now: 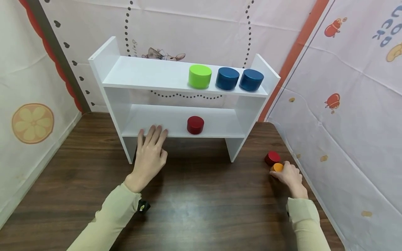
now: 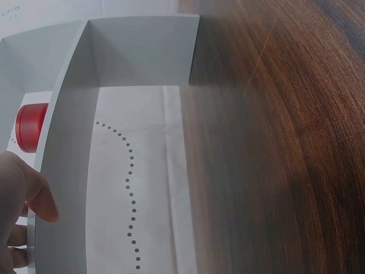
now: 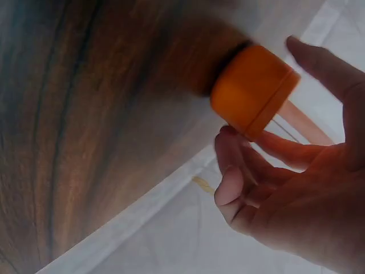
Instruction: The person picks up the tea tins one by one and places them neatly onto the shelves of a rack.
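Note:
My left hand [image 1: 149,155] lies at the front edge of the white rack's lower shelf [image 1: 176,130], with its straight fingers over the board. Its thumb [image 2: 43,200] hangs below that edge in the left wrist view. To the right of these fingers, a round red tin [image 1: 195,124] stands on the same shelf. At the table's right side, my right hand [image 1: 290,177] surrounds a small orange tin [image 3: 251,91]. In the right wrist view the fingertips are right at the tin's lower side, while the thumb extends past its other side with a gap.
Another red tin [image 1: 272,158] stands on the table just beyond the orange one. The upper shelf [image 1: 147,73] bears a green tin [image 1: 200,76] and two blue tins [image 1: 227,78]. Printed cloth [image 1: 339,132] borders the dark wooden table [image 1: 194,202] at the right.

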The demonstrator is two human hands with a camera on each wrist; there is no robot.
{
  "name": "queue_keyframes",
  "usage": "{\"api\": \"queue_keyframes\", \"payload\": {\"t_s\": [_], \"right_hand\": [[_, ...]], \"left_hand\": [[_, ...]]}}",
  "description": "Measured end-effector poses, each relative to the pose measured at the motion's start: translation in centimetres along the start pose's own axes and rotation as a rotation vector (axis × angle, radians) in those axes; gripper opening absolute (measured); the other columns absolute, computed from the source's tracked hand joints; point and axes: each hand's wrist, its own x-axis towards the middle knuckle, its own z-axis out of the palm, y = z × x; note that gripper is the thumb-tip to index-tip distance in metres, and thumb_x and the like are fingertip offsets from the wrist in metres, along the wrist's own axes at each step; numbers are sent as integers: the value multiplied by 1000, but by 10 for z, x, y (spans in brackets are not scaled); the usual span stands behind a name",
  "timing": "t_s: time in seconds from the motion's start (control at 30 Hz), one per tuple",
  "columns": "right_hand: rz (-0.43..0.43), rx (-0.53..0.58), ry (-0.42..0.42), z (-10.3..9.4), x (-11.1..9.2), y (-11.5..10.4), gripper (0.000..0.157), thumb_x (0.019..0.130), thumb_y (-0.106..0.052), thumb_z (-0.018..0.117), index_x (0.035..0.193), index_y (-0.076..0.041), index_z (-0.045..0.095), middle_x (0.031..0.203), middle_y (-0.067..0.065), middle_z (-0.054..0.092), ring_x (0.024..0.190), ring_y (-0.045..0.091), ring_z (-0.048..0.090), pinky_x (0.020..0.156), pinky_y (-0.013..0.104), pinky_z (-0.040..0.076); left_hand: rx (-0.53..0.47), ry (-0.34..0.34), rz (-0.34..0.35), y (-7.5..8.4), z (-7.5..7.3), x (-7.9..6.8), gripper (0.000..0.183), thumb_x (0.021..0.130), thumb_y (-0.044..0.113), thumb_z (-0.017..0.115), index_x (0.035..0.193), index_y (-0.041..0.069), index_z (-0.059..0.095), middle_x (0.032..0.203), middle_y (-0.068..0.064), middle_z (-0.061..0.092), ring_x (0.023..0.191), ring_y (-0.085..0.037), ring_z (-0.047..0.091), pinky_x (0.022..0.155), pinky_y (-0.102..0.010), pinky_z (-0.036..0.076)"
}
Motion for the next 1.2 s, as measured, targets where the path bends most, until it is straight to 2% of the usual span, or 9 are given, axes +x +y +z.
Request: {"api": "queue_keyframes", "payload": {"t_s": [0.13, 0.27, 0.5, 0.63, 0.77, 0.93, 1.1, 1.2], "right_hand": [[-4, 31, -11, 2, 2, 5, 76, 80, -35, 72, 130, 12, 39, 116, 35, 53, 97, 46, 55, 76, 54, 44], [-22, 52, -29, 4, 3, 8, 76, 79, -29, 74, 131, 12, 37, 118, 36, 51, 99, 45, 55, 76, 54, 45], [-96, 106, -1, 9, 2, 3, 76, 80, -29, 74, 132, 12, 38, 124, 37, 50, 104, 45, 55, 83, 54, 46], [-156, 142, 32, 13, -2, -6, 75, 80, -30, 74, 131, 12, 41, 122, 35, 53, 103, 44, 55, 84, 54, 46], [-219, 172, 71, 12, -6, -18, 71, 80, -30, 74, 130, 10, 43, 116, 31, 57, 96, 39, 59, 80, 49, 47], [-306, 204, 96, 5, -13, -35, 65, 80, -27, 76, 127, 7, 47, 110, 26, 61, 92, 33, 60, 78, 46, 48], [-401, 244, 102, -4, -20, -53, 59, 79, -24, 77, 123, 4, 51, 108, 21, 62, 90, 28, 60, 77, 38, 47], [-448, 261, 106, -9, -24, -65, 60, 78, -23, 79, 124, 4, 52, 108, 20, 64, 89, 26, 60, 76, 35, 47]], "left_hand": [[0, 0, 3, 1, 0, 0, 56, 76, 1, 55, 132, 5, 55, 139, -20, 53, 134, -38, 44, 112, -63, 22], [10, 4, 6, 1, 0, 1, 56, 76, 2, 55, 132, 5, 55, 140, -20, 53, 135, -38, 43, 112, -63, 21], [16, 21, 11, 1, -1, 3, 56, 76, 2, 55, 132, 5, 55, 140, -19, 53, 135, -38, 43, 112, -63, 21], [15, 19, 12, 0, 1, 3, 56, 76, 2, 54, 132, 5, 55, 140, -19, 53, 135, -38, 44, 112, -63, 21], [13, 15, 11, 0, 3, 3, 56, 76, 2, 54, 132, 5, 54, 140, -20, 53, 135, -38, 43, 112, -63, 21], [14, 14, 10, 0, 4, 1, 56, 76, 2, 54, 132, 5, 54, 140, -20, 53, 135, -38, 43, 112, -63, 21], [10, 12, 8, 0, 4, 0, 56, 76, 1, 54, 132, 5, 54, 140, -20, 53, 135, -38, 43, 112, -63, 21], [10, 8, 6, 0, 4, 0, 56, 76, 2, 54, 132, 5, 54, 140, -20, 53, 135, -38, 43, 112, -63, 21]]}}
